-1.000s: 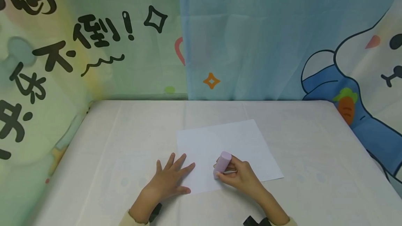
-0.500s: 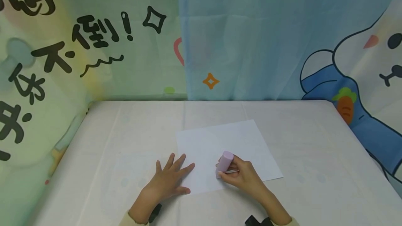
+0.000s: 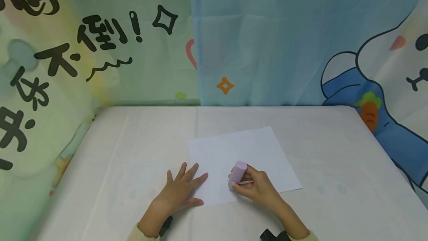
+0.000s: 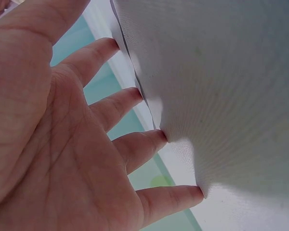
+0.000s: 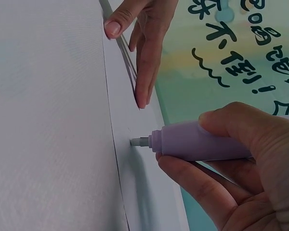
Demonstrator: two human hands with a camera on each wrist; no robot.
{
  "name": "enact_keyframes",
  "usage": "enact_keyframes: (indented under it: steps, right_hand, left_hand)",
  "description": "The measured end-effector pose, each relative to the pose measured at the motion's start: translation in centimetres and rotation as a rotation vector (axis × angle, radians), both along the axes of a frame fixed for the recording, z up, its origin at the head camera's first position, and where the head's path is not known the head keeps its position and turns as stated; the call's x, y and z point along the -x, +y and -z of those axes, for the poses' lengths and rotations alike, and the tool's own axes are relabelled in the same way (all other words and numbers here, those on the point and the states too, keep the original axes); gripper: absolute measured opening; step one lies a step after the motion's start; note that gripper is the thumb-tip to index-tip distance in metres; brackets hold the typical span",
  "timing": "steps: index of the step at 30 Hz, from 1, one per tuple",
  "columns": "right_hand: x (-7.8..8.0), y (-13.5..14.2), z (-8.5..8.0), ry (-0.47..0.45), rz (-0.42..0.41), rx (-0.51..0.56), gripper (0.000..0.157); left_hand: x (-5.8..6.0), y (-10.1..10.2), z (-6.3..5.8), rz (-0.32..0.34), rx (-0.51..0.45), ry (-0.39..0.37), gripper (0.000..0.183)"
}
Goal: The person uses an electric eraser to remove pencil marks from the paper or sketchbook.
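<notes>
My right hand (image 3: 255, 187) pinches a chunky lavender pen-shaped tool (image 3: 238, 172) between thumb and fingers over a white sheet of paper (image 3: 234, 148). In the right wrist view, the tool's body (image 5: 183, 141) steps down to a narrow grey tip (image 5: 138, 142), which meets the paper beside a few faint marks. The tool leans, its thick flat end up. My left hand (image 3: 178, 192) lies with spread fingers across the paper's lower left part and the cloth beside it. Its fingertips (image 4: 159, 136) press on the surface in the left wrist view.
A white cloth covers the table (image 3: 143, 133), and the paper lies at a slant on it. Behind stands a printed backdrop (image 3: 267, 47) with writing and a cartoon animal. A black wrist strap (image 3: 274, 235) shows at my right forearm.
My right hand with the lavender tool has shifted slightly right, then back left over the paper. The left hand and the paper have stayed in place.
</notes>
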State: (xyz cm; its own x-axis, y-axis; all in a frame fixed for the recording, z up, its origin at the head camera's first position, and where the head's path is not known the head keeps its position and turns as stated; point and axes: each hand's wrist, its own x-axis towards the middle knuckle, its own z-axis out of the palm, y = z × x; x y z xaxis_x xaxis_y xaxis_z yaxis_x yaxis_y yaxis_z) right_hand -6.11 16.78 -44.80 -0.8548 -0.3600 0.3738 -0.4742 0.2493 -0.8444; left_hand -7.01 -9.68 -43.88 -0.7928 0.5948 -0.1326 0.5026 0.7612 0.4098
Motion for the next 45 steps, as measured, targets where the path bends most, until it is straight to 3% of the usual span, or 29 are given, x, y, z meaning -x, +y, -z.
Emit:
enact_keyframes:
  steps: [20,37,45]
  right_hand:
    - [0.33,-0.73,-0.01,-0.008,-0.031,-0.034,0.032]
    - [0.04,-0.27,-0.34,0.018,0.013,-0.047,0.034]
    - [0.18,-0.45,-0.08,0.031,-0.005,-0.031,0.033]
  left_hand:
    - [-0.05,0.05,-0.13,-0.006,-0.004,-0.012,0.075]
    - [0.03,-0.09,-0.13,0.000,-0.003,0.004,0.074]
    - [0.09,-0.03,-0.09,0.005,0.006,0.010,0.074]
